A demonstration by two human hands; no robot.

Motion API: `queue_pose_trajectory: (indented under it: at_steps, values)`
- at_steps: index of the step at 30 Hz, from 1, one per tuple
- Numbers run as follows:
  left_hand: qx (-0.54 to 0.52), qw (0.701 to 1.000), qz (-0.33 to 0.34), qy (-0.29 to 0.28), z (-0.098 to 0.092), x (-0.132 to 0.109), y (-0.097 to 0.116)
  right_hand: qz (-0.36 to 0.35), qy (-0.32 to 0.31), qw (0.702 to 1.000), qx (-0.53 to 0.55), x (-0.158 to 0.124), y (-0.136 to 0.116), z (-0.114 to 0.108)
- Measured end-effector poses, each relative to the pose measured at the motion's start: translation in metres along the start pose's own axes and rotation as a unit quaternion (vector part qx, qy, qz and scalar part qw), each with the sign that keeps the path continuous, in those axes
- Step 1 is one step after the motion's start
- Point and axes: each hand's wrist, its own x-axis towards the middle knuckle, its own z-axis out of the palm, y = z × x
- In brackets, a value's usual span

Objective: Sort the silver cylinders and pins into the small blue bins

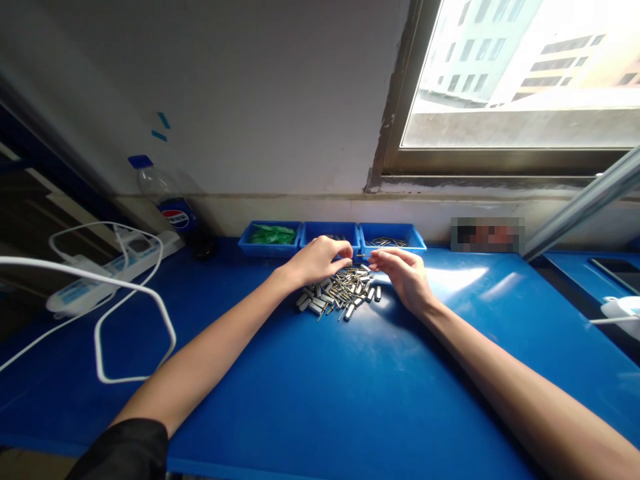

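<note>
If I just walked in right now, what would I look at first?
Probably the shiny heap of metal pieces on the blue table, near the left hand and the right hand, which pinches a thin piece. Your eye might then jump to the green things in the leftmost of three blue bins behind the heap, or the bright window at upper right.

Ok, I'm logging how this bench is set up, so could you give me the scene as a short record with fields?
left hand: over the far side of the pile; grip unclear
right hand: pinching a thin piece near the pile
pile: small metal parts, loose on the blue table
left bin: green pieces
middle bin: partly hidden by the left hand
right bin: dark, thin pieces
table's left side: bottle, power strip, white cable
</note>
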Motion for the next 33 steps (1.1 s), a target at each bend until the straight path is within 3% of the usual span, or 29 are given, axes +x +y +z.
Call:
queue_pose_trajectory:
  at_steps: [6, 16, 19, 22, 26, 30, 33]
  values:
    - [0.096, 0.989, 0.07, -0.085, 0.015, -0.002, -0.011, -0.067, 0.019, 0.997, -0.021, 0.004, 0.002, -0.01]
    - [0.146, 0.987, 0.012, -0.061, 0.013, -0.004, -0.012, -0.049, -0.013, 0.997, -0.057, 0.002, 0.007, -0.008]
    - [0.101, 0.995, 0.019, -0.02, 0.012, -0.003, -0.005, -0.05, -0.026, 0.996, -0.069, 0.0, 0.003, -0.005]
    - [-0.037, 0.999, 0.009, 0.033, 0.01, -0.003, 0.004, -0.042, -0.069, 0.993, -0.081, -0.003, -0.001, -0.003]
    - [-0.195, 0.979, -0.034, 0.039, 0.008, -0.003, 0.011, -0.018, -0.121, 0.988, -0.089, -0.005, -0.002, -0.002]
    - [-0.237, 0.97, -0.05, 0.023, 0.006, 0.0, 0.009, -0.019, -0.109, 0.989, -0.094, -0.003, -0.002, -0.002]
    - [-0.213, 0.972, -0.073, 0.072, 0.003, 0.002, 0.003, -0.017, -0.107, 0.989, -0.096, -0.003, -0.001, -0.001]
